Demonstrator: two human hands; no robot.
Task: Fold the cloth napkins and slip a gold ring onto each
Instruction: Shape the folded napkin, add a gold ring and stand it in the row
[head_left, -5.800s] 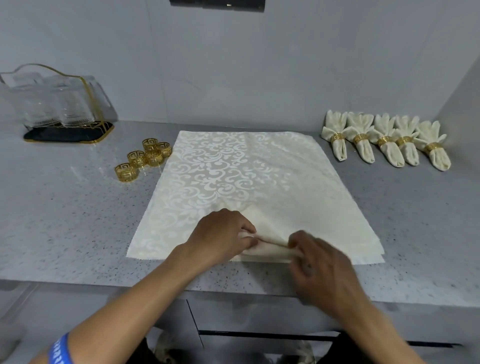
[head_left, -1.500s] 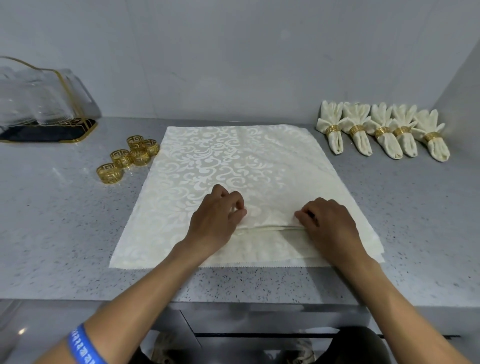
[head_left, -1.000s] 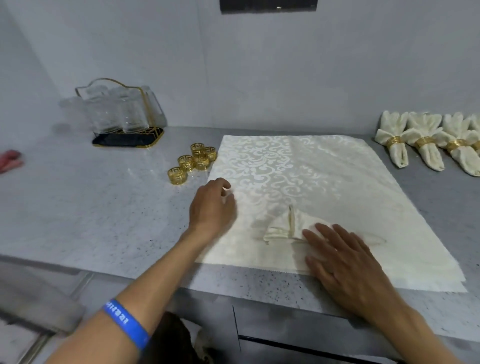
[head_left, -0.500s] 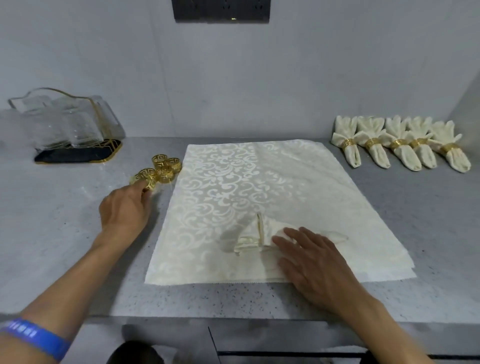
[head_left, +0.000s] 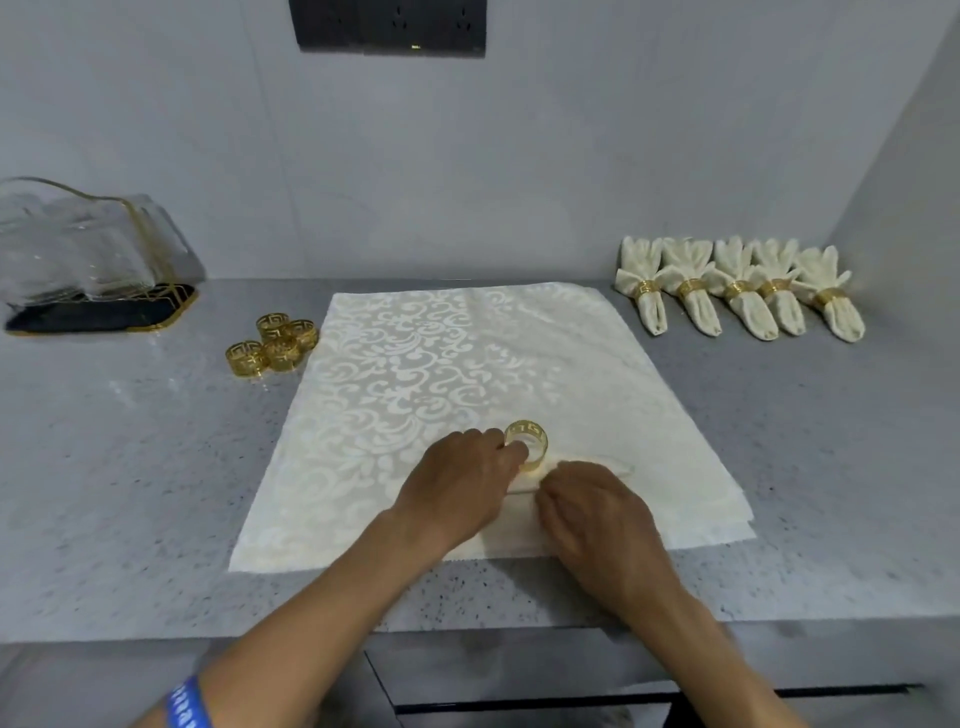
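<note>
A left hand (head_left: 457, 488) pinches a gold ring (head_left: 527, 445) above the folded napkin (head_left: 524, 483), which the right hand (head_left: 597, 512) grips with curled fingers, on flat napkins (head_left: 467, 374) near the counter's (head_left: 130, 467) front edge.

No text can be read anywhere. The blue wristband (head_left: 184, 701) carries white characters. They are too blurred to make out.

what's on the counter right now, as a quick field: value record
left hand: holds gold ring over the folded napkin
right hand: grips folded napkin
flat napkin stack: spread under both hands
spare gold rings: four, left of the stack
finished napkins: five, ringed, far right
glass rack: far left
</note>
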